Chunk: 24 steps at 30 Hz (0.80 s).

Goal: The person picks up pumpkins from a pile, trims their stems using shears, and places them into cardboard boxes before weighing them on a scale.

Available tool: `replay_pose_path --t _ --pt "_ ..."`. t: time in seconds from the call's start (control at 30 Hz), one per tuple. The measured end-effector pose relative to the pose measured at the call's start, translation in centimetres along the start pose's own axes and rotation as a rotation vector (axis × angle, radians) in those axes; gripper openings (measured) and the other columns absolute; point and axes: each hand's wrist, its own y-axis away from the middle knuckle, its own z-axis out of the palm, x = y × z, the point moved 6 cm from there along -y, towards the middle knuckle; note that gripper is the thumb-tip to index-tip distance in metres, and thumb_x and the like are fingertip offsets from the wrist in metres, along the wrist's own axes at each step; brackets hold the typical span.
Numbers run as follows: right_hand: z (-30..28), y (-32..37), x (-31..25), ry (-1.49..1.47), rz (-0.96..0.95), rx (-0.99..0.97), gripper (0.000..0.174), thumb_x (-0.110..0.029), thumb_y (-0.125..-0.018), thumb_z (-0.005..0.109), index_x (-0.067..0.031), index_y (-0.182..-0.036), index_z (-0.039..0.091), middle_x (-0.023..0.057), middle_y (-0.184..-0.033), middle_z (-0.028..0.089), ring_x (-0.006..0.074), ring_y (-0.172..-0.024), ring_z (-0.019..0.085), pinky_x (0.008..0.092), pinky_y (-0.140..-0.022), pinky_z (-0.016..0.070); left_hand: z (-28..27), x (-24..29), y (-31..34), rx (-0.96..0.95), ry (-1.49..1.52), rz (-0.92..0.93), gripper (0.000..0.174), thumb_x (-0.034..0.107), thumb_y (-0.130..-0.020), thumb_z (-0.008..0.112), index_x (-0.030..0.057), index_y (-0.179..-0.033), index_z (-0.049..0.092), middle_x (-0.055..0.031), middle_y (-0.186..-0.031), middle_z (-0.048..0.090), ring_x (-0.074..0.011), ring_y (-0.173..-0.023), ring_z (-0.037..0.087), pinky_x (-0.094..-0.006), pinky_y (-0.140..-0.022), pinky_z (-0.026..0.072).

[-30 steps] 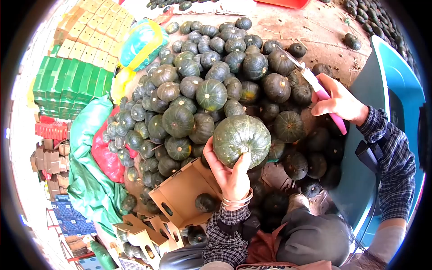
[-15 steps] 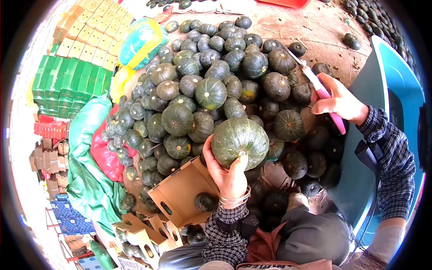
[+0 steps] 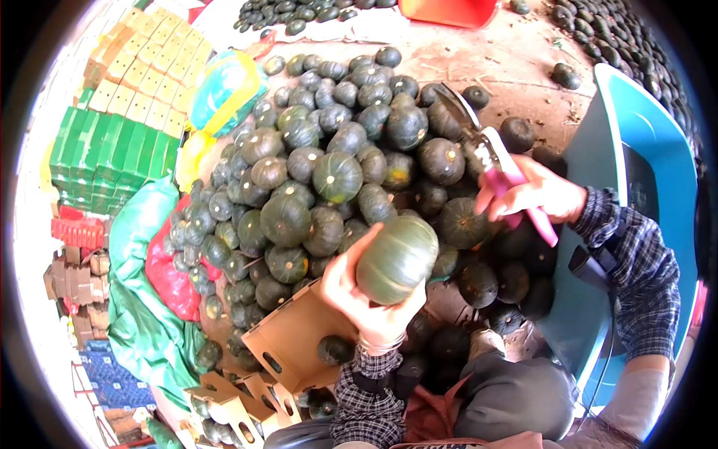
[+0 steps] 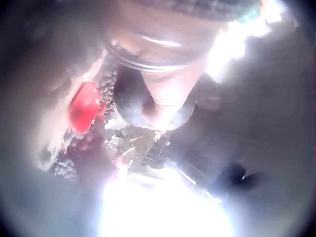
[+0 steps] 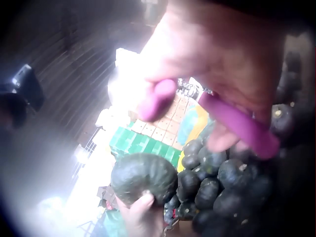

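A green pumpkin rests in my left hand, raised over the heap in the head view. Its pale-striped side faces the head camera. In the left wrist view my thumb lies along the dark pumpkin. My right hand grips pink-handled pruning shears, up and to the right of the pumpkin. Their handles stand spread apart, and the blades point away to the upper left. The right wrist view shows one pink handle across the fingers, with the held pumpkin below.
A large heap of dark pumpkins covers the floor ahead. An open cardboard box lies at its near side. A blue tub stands at the right. Green plastic sheeting and stacked green boxes are at the left.
The pumpkin has been turned in my left hand, so its stem end no longer faces the head camera. My right hand has moved left and downward, and the shears' handles have spread.
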Motion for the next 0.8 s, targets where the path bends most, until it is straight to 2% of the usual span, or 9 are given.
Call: replay_pose_path --t 0.07,0.13,0.2,0.27,0.4,0.5,0.6,0.67,0.8 --pt "2.0 0.2 0.9 -0.380 0.080 -0.124 0.048 -0.011 -0.081 0.073 0.0028 -0.119 0.047 0.0187 -0.098 0.064 0.0225 -0.087 0.067 0.0358 -0.073 0.0577 0.7 1.6 -1.1 -0.233 -0.298 0.055 0.061 0.004 -0.065 0.082 -0.0023 -0.121 0.058 -0.0217 -0.125 0.058 -0.0346 -0.117 0.057 -0.0502 -0.104 0.0436" --pt "2.7 -0.4 1.6 -0.378 -0.010 -0.198 0.052 -0.014 -0.084 0.072 0.0062 -0.122 0.043 0.0214 -0.097 0.063 0.0242 -0.080 0.069 0.0399 -0.073 0.0588 2.2 0.8 -0.7 -0.450 -0.212 0.450 0.055 0.009 -0.072 0.072 -0.0034 -0.123 0.056 -0.0228 -0.126 0.057 -0.0364 -0.118 0.056 -0.0551 -0.109 0.0354" --pt "2.2 0.1 2.1 -0.215 0.171 -0.291 0.047 -0.012 -0.085 0.071 0.0084 -0.116 0.043 0.0163 -0.103 0.060 0.0227 -0.058 0.067 0.0333 -0.054 0.0597 4.0 1.5 -0.4 -0.622 -0.134 0.682 0.053 0.017 -0.077 0.058 -0.0033 -0.126 0.052 -0.0259 -0.128 0.054 -0.0337 -0.126 0.051 -0.0529 -0.115 0.0247" --pt "2.8 0.7 0.7 -0.212 -0.022 -0.198 0.031 -0.015 -0.085 0.072 0.0062 -0.103 0.057 0.0125 -0.081 0.066 0.0170 -0.046 0.061 0.0244 -0.044 0.0515 4.8 0.9 -0.6 -0.695 -0.096 0.375 0.060 0.016 -0.076 0.068 -0.0033 -0.129 0.049 -0.0249 -0.128 0.054 -0.0370 -0.126 0.050 -0.0504 -0.115 0.0277" --pt "1.8 0.2 0.4 -0.223 -0.035 -0.193 0.047 0.008 -0.077 0.069 0.0074 -0.117 0.045 0.0131 -0.102 0.057 0.0251 -0.063 0.067 0.0320 -0.037 0.0575 5.2 -0.2 -1.8 -0.288 -0.281 0.055 0.108 0.006 -0.065 0.085 -0.0002 -0.147 0.015 -0.0237 -0.151 0.025 -0.0377 -0.140 0.030 -0.0448 -0.113 0.0312" --pt "1.7 0.7 -1.1 -0.220 -0.129 -0.162 0.049 0.010 -0.075 0.069 0.0082 -0.119 0.046 0.0153 -0.106 0.057 0.0270 -0.069 0.068 0.0330 -0.037 0.0582 3.3 -2.8 0.0 -0.243 0.147 -0.581 0.096 -0.002 -0.075 0.076 0.0096 -0.151 0.017 -0.0217 -0.141 0.043 -0.0312 -0.131 0.045 -0.0469 -0.105 0.0411" --pt "1.6 1.1 -1.0 -0.154 -0.081 -0.183 0.049 0.007 -0.074 0.072 0.0068 -0.119 0.053 0.0174 -0.108 0.065 0.0236 -0.078 0.069 0.0313 -0.042 0.0583 2.8 -3.5 2.3 -0.075 0.882 -1.163 0.061 0.013 -0.094 0.060 0.0046 -0.146 0.029 -0.0174 -0.130 0.054 -0.0292 -0.120 0.055 -0.0492 -0.098 0.0487" --pt "3.1 1.6 -3.3 -0.014 -0.473 -0.134 0.049 0.001 -0.073 0.077 0.0034 -0.118 0.057 0.0114 -0.109 0.068 0.0175 -0.096 0.065 0.0332 -0.085 0.0539 3.9 -2.6 3.6 -0.225 0.929 -1.169 0.054 0.025 -0.098 0.055 0.0027 -0.142 0.035 -0.0149 -0.129 0.055 -0.0295 -0.119 0.056 -0.0521 -0.096 0.0506" --pt "4.3 1.4 -1.5 -0.150 -0.328 -0.110 0.060 0.001 -0.072 0.078 0.0016 -0.125 0.048 0.0095 -0.112 0.065 0.0167 -0.102 0.061 0.0340 -0.089 0.0524 4.1 -1.4 3.3 -0.485 0.692 -0.899 0.049 0.032 -0.099 0.054 0.0047 -0.138 0.042 -0.0151 -0.138 0.049 -0.0352 -0.121 0.052 -0.0530 -0.100 0.0461"
